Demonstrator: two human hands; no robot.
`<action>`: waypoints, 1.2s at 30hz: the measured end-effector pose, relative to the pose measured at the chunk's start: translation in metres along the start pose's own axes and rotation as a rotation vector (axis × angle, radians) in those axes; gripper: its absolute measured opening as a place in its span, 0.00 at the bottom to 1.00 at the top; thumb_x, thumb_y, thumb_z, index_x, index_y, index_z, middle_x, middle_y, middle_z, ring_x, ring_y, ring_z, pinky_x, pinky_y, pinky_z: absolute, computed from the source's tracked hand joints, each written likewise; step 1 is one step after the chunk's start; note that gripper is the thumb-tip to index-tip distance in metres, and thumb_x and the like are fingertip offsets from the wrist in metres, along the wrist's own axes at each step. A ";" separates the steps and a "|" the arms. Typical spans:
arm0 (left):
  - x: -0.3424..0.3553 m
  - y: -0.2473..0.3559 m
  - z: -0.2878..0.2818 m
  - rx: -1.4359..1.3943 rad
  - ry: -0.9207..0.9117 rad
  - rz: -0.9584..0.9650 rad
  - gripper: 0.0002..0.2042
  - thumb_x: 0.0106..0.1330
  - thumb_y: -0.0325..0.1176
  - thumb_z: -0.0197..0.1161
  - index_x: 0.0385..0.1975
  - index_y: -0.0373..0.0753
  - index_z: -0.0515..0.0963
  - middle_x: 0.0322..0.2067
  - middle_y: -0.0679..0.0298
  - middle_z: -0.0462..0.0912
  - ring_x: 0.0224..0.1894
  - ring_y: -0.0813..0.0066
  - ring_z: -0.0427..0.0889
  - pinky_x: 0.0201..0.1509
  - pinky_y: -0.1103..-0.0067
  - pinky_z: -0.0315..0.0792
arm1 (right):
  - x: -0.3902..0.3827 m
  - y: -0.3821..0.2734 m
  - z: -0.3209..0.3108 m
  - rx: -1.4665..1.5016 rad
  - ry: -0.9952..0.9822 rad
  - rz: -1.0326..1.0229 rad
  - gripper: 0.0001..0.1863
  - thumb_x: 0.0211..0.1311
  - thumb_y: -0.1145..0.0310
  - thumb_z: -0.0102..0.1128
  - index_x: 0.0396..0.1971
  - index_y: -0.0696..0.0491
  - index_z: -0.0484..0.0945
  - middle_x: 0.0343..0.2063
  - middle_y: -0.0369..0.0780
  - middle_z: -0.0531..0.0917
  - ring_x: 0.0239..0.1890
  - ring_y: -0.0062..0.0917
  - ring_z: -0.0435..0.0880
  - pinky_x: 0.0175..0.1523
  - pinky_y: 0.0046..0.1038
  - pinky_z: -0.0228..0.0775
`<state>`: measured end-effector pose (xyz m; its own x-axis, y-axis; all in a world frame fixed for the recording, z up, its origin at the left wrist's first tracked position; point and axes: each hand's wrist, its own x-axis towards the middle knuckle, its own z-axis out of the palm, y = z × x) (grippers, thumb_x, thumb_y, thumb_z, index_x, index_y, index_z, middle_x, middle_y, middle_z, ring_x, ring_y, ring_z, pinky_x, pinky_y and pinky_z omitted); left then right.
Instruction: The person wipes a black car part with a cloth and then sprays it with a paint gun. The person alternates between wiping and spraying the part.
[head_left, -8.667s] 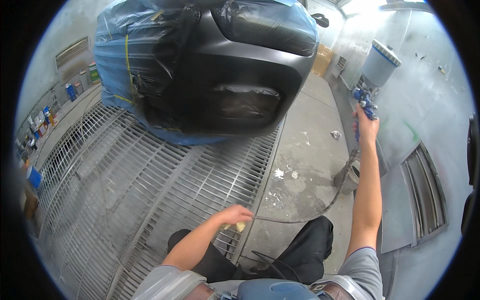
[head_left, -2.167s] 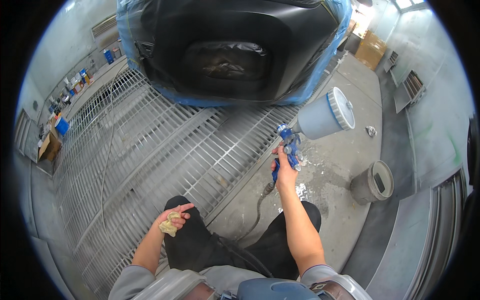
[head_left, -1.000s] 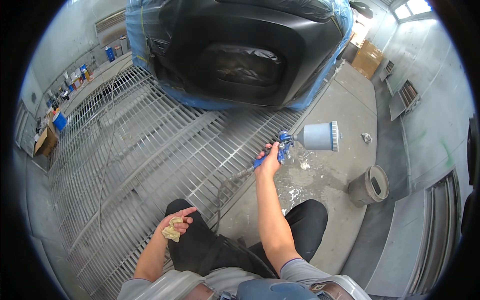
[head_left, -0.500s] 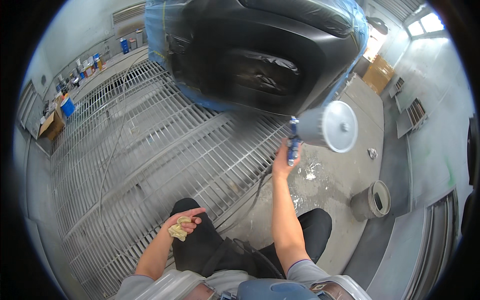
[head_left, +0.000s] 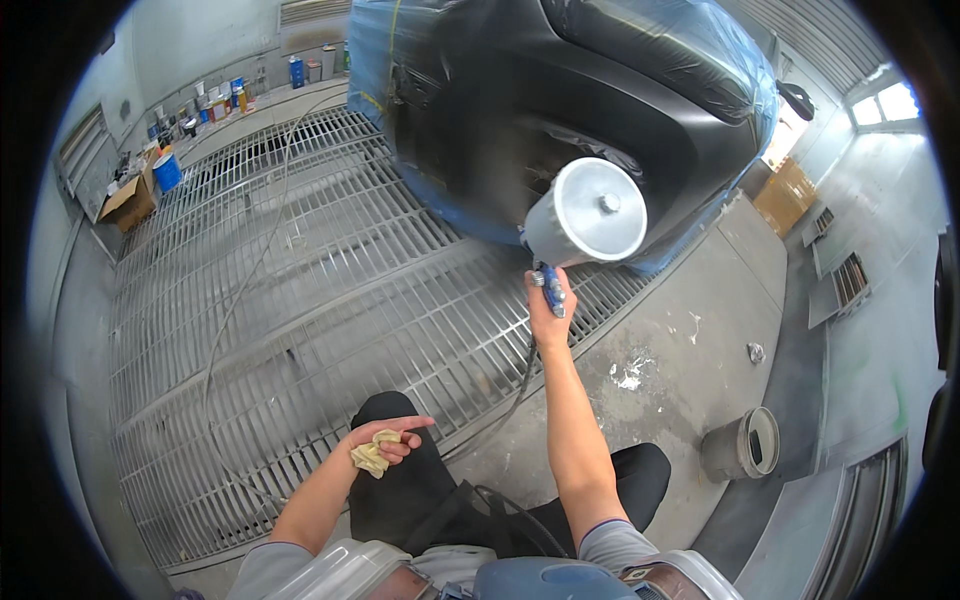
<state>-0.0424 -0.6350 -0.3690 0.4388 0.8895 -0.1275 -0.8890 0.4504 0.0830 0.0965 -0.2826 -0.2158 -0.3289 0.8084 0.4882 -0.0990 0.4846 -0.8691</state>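
Note:
My right hand (head_left: 551, 308) is wrapped round the handle of a blue spray gun (head_left: 553, 290). On top of the gun sits a large whitish paint cup (head_left: 598, 210) with a round lid. The gun is held out in front of a dark car bumper (head_left: 490, 110), with a gap that I cannot judge. My left hand (head_left: 385, 445) rests by my left knee, closed on a crumpled yellowish cloth (head_left: 374, 456), its index finger stretched out. Blue masking film (head_left: 700, 45) wraps the car around the bumper. The gun's nozzle is hidden behind the cup.
Metal floor grating (head_left: 290, 350) spans the left and middle, with a thin hose (head_left: 245, 280) across it. A grey bucket (head_left: 735, 448) stands on the concrete at right. Paint cans (head_left: 225, 100) and a cardboard box (head_left: 130, 203) line the left wall; another carton (head_left: 784, 197) is far right.
The spray gun has swung left and tilted, its cup now in front of the bumper. My view has shifted, so the car sits further right. My left hand keeps the cloth by the knee.

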 end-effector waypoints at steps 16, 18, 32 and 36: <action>-0.004 0.004 -0.022 -0.066 -0.088 -0.016 0.28 0.80 0.34 0.56 0.76 0.39 0.60 0.45 0.51 0.83 0.20 0.85 0.71 0.24 0.85 0.67 | -0.031 -0.013 -0.095 -0.114 0.359 0.113 0.07 0.71 0.67 0.66 0.41 0.54 0.80 0.24 0.29 0.78 0.22 0.13 0.74 0.28 0.22 0.67; -0.004 0.006 -0.021 -0.074 -0.084 -0.023 0.27 0.80 0.33 0.55 0.76 0.38 0.60 0.45 0.50 0.83 0.20 0.85 0.71 0.24 0.85 0.67 | -0.042 -0.002 -0.127 -0.033 0.509 0.078 0.06 0.71 0.67 0.64 0.37 0.54 0.79 0.19 0.30 0.75 0.20 0.14 0.72 0.26 0.23 0.63; 0.006 0.005 -0.012 -0.025 -0.078 -0.055 0.28 0.79 0.35 0.58 0.75 0.39 0.60 0.42 0.53 0.82 0.20 0.85 0.69 0.23 0.87 0.65 | -0.056 0.029 0.024 -0.121 0.003 -0.009 0.16 0.66 0.69 0.71 0.52 0.56 0.82 0.33 0.38 0.87 0.35 0.18 0.82 0.43 0.26 0.76; -0.001 0.000 -0.007 -0.040 -0.113 -0.024 0.28 0.79 0.35 0.58 0.75 0.38 0.61 0.42 0.53 0.82 0.20 0.85 0.69 0.23 0.87 0.65 | -0.054 0.027 0.080 -0.009 -0.163 0.015 0.17 0.64 0.67 0.74 0.50 0.56 0.83 0.30 0.37 0.87 0.32 0.16 0.80 0.42 0.25 0.75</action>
<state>-0.0436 -0.6370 -0.3755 0.4704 0.8823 -0.0162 -0.8814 0.4706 0.0417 0.0363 -0.3399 -0.2717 -0.4784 0.7511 0.4550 -0.0843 0.4765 -0.8751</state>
